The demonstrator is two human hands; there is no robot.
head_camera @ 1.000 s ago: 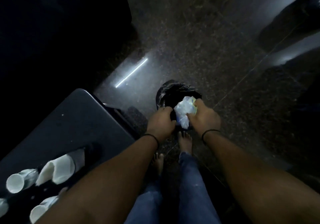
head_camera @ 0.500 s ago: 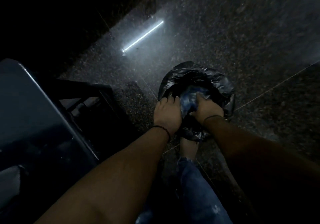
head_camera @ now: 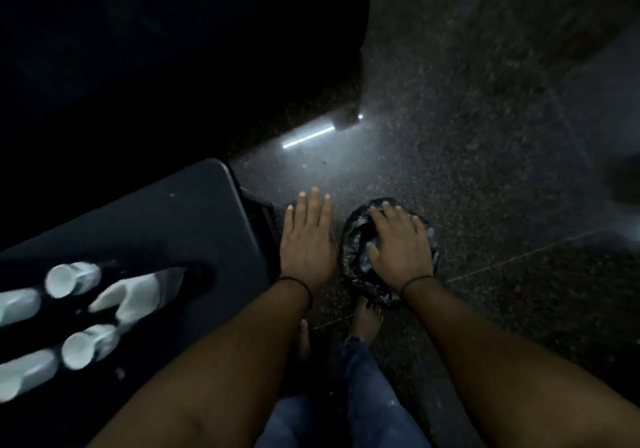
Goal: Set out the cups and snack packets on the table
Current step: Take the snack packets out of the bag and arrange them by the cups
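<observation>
- The left hand (head_camera: 306, 239) is held flat over the floor (head_camera: 485, 170), just right of the counter (head_camera: 180, 219) edge, its fingers (head_camera: 314, 201) straight and close together, holding nothing.
- The right hand (head_camera: 400, 245) is spread over the mouth of a black plastic bag (head_camera: 353, 264) on the floor; its fingers (head_camera: 388, 213) are apart and lie on the crumpled plastic. I cannot tell whether they press on something inside.
- The cups (head_camera: 72, 278) are on the counter at lower left, well apart from both hands. They are white and lie on their sides with open mouths towards the camera, some slid together in short stacks. One stack (head_camera: 138, 297) looks squashed at its rim.
- No snack packets show on the counter. A pale glint inside the bag may be one, but the light is too dim to be sure.
- Risk, as I judge it: the cups lie on their sides, so a knock from an arm returning to the counter could roll them off the edge.
- Thin cups like these probably crush easily if gripped hard or pulled apart roughly.
- The bag is limp and slippery, so it could collapse over its contents or lift with the hand, spilling packets on the floor.
- The room is dark, which makes misjudging a reach more likely.
</observation>
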